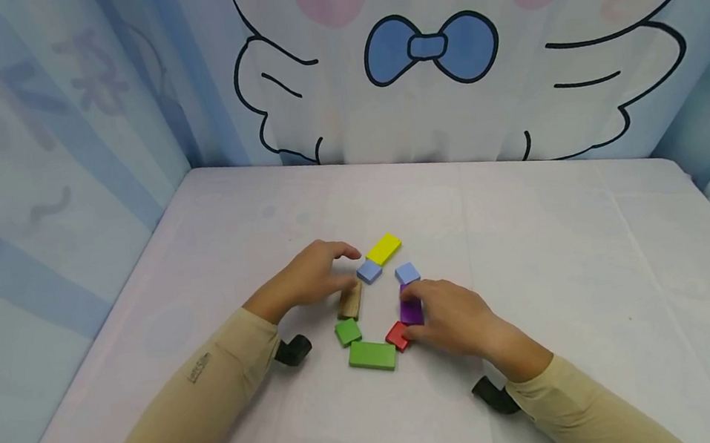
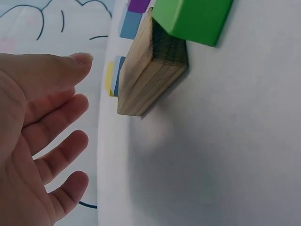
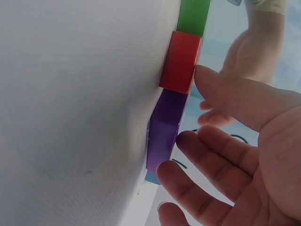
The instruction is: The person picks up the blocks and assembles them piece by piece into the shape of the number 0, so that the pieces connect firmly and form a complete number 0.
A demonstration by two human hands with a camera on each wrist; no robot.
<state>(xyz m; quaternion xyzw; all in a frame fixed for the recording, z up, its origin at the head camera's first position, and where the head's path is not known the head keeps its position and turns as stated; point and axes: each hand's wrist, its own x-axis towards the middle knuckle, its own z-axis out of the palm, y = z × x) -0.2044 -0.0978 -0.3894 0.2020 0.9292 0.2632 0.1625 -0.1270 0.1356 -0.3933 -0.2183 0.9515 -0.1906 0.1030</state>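
Note:
Coloured blocks lie in a rough ring on the white table. My left hand (image 1: 313, 273) hovers at the ring's left, close to a light blue block (image 1: 369, 272) and a wooden block (image 1: 349, 303); its loosely bent fingers hold nothing. On the other side, my right hand (image 1: 453, 315) is over a purple block (image 3: 165, 127) and a red block (image 3: 181, 61). Its thumb appears to touch the red one, its fingers are spread by the purple one, and it grips neither. Part of the purple block is hidden by that hand in the head view.
A yellow block (image 1: 384, 248) touches the left light blue block; another light blue block (image 1: 407, 273) lies beyond the purple one. A small green block (image 1: 348, 332) and a long green block (image 1: 373, 356) lie at the near side. A printed curtain (image 1: 339, 104) stands behind the table.

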